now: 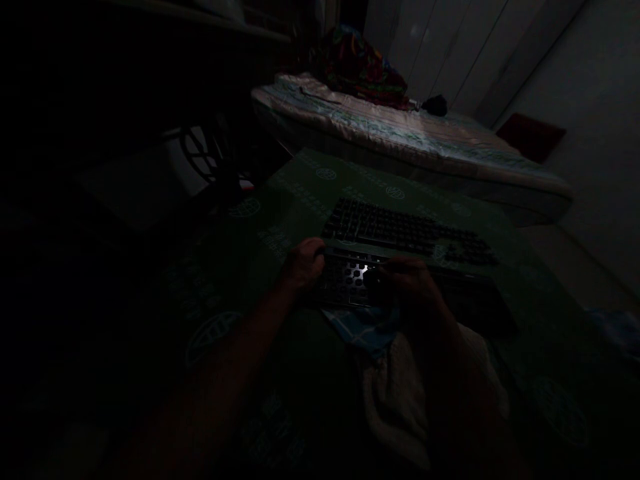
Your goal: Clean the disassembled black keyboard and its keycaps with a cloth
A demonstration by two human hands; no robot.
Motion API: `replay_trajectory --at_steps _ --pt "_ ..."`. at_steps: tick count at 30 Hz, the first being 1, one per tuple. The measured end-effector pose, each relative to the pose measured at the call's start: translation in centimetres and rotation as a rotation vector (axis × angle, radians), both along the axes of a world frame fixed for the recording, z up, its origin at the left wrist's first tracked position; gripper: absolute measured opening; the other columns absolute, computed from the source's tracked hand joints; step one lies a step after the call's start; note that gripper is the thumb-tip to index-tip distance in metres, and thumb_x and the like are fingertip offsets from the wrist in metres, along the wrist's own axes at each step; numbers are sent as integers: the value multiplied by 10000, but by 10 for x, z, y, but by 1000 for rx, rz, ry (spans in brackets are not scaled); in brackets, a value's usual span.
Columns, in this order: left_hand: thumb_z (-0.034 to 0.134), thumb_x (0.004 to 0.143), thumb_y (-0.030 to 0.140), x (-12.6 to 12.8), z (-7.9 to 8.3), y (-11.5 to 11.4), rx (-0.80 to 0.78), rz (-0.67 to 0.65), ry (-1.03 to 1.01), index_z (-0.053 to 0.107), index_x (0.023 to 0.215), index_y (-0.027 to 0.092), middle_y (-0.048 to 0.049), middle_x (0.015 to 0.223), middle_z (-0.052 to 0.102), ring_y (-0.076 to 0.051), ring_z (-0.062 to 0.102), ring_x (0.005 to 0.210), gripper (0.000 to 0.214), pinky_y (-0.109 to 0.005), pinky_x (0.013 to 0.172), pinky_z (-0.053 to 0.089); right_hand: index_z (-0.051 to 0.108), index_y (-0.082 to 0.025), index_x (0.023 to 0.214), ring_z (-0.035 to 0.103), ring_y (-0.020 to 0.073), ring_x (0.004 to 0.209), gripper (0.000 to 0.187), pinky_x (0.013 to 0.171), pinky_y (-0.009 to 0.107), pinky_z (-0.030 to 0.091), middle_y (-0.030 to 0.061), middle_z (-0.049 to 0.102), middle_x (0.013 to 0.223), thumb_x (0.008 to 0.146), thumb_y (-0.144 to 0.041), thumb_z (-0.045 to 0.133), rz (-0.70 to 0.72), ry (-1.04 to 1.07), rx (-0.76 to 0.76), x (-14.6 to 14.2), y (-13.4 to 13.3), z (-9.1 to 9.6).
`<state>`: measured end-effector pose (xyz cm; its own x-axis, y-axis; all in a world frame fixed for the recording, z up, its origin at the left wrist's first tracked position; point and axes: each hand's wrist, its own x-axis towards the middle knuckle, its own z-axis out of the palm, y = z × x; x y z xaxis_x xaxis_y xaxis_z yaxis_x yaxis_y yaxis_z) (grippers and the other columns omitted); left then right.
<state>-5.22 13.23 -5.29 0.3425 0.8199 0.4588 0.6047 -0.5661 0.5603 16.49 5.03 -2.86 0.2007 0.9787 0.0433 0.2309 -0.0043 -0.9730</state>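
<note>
The room is very dark. Two dark keyboards lie on a green patterned cloth: a far keyboard and a near keyboard with a bright glint on its keys. My left hand grips the near keyboard's left end with curled fingers. My right hand rests over the middle of that keyboard, fingers closed on a small dark thing I cannot make out. A blue-and-white cloth lies under my right wrist.
A mattress with a pale striped sheet lies beyond the green cloth, with a colourful bundle and a small dark object on it. A red cushion sits by the wall. A round metal frame stands at left.
</note>
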Motion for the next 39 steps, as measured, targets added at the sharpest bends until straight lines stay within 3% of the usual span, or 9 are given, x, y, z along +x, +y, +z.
replay_trajectory --at_steps 4,8,14,20,24,29,34,39 --pt "411 713 127 0 -2 1 1 2 -2 598 869 171 -65 965 639 -187 598 939 248 -315 866 485 666 -145 650 599 188 579 261 521 285 457 49 653 620 611 -402 691 82 2 -57 0 -3 4" --pt "416 716 135 -1 -3 2 1 -1 -2 596 876 176 -58 964 639 -188 596 941 244 -320 869 484 672 -153 669 596 180 581 248 518 275 460 46 660 636 586 -383 712 26 8 -41 -2 -4 6" --pt "413 714 130 -1 -3 1 -6 3 -1 597 880 167 -71 983 639 -190 593 958 250 -322 882 478 662 -145 646 591 170 540 253 520 283 463 30 641 591 583 -381 730 100 115 -115 -5 -8 9" --pt "420 713 137 0 -2 0 -15 4 5 592 884 181 -61 998 638 -190 591 965 247 -332 888 478 669 -150 658 612 183 587 249 530 286 474 48 661 642 586 -377 743 99 104 -109 -1 -13 13" --pt "414 713 128 0 -1 0 -18 9 2 594 886 171 -67 991 638 -190 591 966 253 -327 890 475 665 -157 633 605 172 565 217 517 279 477 36 648 608 572 -343 757 119 114 -181 2 -15 19" --pt "412 717 127 0 0 -2 -19 7 2 596 895 162 -80 1010 637 -194 590 976 258 -323 896 471 659 -158 610 592 156 546 218 517 269 468 23 637 590 530 -322 778 42 126 -172 1 -13 20" --pt "413 716 127 0 0 -1 -20 1 6 595 884 166 -75 992 640 -195 592 969 251 -329 893 473 668 -158 614 599 164 560 188 512 270 473 35 645 620 611 -337 726 174 133 -145 1 -16 19" --pt "414 715 129 0 0 -1 -17 -5 3 594 885 162 -81 996 638 -196 591 970 250 -329 893 472 679 -152 677 602 176 569 212 503 275 488 38 650 626 580 -327 752 73 114 -144 7 -14 13"
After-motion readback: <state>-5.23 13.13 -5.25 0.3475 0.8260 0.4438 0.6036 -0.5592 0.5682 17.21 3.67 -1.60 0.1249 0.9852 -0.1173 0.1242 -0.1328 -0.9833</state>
